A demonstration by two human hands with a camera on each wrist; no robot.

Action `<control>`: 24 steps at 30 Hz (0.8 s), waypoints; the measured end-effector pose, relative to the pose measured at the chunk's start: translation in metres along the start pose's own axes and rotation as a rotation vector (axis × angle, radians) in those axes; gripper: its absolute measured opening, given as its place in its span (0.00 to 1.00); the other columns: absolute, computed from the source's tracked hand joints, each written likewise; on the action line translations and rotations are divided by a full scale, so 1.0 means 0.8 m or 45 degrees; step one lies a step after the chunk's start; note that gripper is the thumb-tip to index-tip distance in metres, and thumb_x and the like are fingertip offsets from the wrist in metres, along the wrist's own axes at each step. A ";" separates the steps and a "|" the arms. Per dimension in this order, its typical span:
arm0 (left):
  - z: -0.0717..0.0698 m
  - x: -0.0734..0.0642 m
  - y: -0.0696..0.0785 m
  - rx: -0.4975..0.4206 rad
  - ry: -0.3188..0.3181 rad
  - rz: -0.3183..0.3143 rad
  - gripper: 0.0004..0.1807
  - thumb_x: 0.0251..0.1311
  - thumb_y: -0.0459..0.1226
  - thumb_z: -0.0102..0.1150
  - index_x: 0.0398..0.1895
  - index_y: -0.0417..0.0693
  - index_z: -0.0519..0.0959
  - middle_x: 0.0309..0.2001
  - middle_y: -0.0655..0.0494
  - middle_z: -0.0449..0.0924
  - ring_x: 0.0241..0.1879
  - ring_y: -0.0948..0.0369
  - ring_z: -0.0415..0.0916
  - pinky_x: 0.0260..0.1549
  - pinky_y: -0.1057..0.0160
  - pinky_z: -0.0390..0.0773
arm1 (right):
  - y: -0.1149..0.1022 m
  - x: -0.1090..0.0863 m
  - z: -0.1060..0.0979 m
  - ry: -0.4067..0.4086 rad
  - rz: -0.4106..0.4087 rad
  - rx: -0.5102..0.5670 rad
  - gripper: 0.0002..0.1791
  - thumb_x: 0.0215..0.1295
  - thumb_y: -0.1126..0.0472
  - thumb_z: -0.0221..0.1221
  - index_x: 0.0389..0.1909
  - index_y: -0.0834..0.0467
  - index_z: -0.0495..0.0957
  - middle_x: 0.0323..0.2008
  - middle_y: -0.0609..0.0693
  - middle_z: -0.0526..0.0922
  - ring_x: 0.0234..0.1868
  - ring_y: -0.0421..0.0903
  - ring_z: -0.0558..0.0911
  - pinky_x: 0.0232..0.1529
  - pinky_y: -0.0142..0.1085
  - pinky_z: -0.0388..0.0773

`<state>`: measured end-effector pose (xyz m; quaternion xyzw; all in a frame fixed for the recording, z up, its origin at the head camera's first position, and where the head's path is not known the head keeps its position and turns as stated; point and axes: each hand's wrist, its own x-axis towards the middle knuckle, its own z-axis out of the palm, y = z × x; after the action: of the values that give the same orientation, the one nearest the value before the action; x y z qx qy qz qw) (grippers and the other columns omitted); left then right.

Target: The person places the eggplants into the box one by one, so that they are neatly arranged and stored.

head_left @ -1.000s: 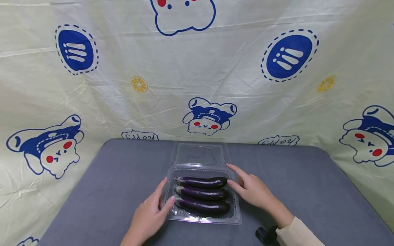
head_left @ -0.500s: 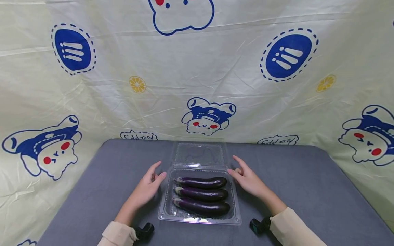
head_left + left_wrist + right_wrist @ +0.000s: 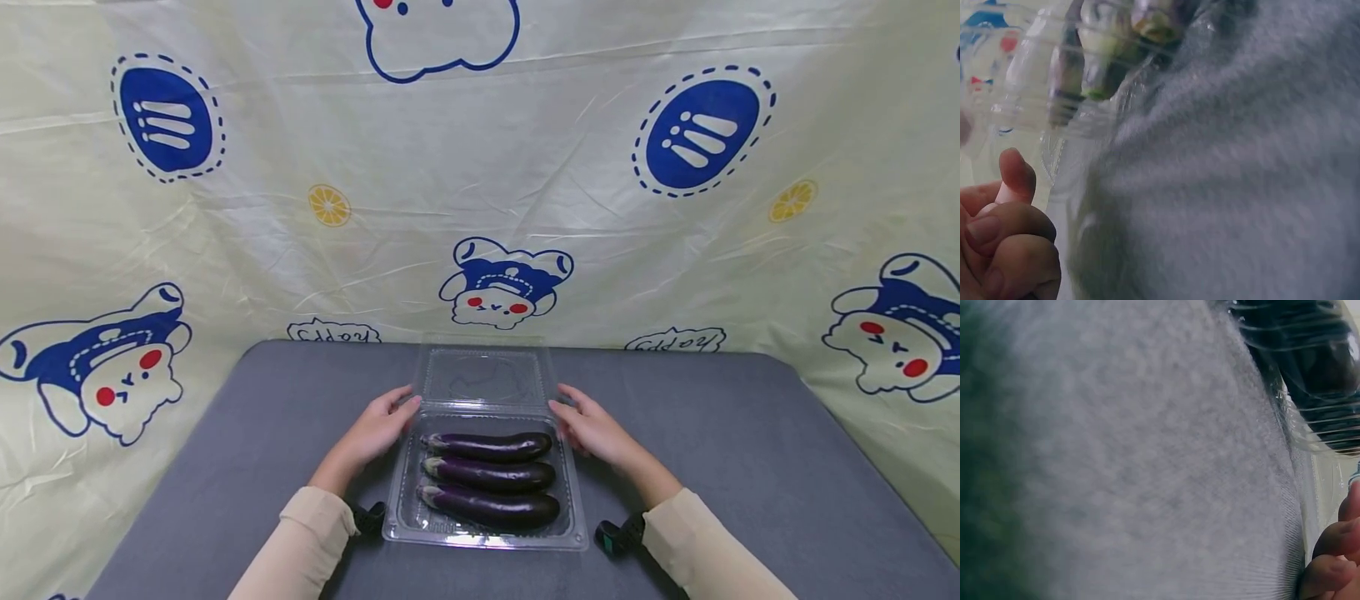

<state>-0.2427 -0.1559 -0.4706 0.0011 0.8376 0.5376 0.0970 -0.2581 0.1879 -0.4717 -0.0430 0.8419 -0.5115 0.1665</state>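
Observation:
In the head view, a clear plastic clamshell box (image 3: 487, 541) lies with its lid (image 3: 483, 375) folded back toward the wall. Three glossy purple eggplants (image 3: 491, 475) are side by side in the base, stem ends to the left. My left hand (image 3: 382, 422) pinches the lid's left edge close to the hinge, its thumb on the rim. At the opposite edge my right hand (image 3: 592, 427) does the same, thumb over the rim and fingers bent outside. Curled fingers of the left hand show beside the box (image 3: 1022, 94) in the left wrist view; fewer of the right hand's (image 3: 1338, 550) appear in its own.
A grey cloth-covered table (image 3: 712, 450) lies under the box. Behind it hangs a pale curtain (image 3: 570, 150) with blue cartoon prints. Black wrist devices (image 3: 618, 537) sit near the table on both wrists.
Both hands have moved from beside the base up to the lid's side edges, and their thumbs and fingers have closed there. The box and eggplants stay in place.

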 end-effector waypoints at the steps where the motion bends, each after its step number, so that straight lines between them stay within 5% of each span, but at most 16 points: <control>1: 0.001 0.001 0.001 0.003 -0.001 0.007 0.32 0.74 0.49 0.47 0.74 0.41 0.62 0.33 0.51 0.77 0.34 0.60 0.73 0.39 0.63 0.71 | 0.000 0.001 0.000 -0.006 0.002 0.000 0.36 0.78 0.46 0.46 0.77 0.59 0.49 0.23 0.48 0.76 0.19 0.43 0.68 0.19 0.35 0.65; 13: 0.010 0.006 0.009 -0.064 0.049 0.049 0.29 0.72 0.42 0.52 0.72 0.39 0.64 0.29 0.55 0.71 0.29 0.62 0.67 0.31 0.63 0.68 | -0.006 0.005 0.000 -0.030 -0.094 0.002 0.34 0.79 0.49 0.44 0.77 0.62 0.49 0.30 0.51 0.81 0.20 0.43 0.69 0.21 0.36 0.68; 24: 0.010 0.004 0.009 -0.064 0.209 0.113 0.28 0.65 0.39 0.62 0.69 0.46 0.71 0.38 0.51 0.72 0.31 0.61 0.68 0.29 0.66 0.70 | -0.003 0.004 0.000 0.073 -0.339 -0.049 0.35 0.78 0.58 0.49 0.78 0.58 0.46 0.38 0.58 0.82 0.26 0.42 0.76 0.29 0.34 0.75</control>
<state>-0.2451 -0.1456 -0.4680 -0.0082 0.8280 0.5607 0.0041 -0.2615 0.1858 -0.4706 -0.1427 0.8428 -0.5139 0.0721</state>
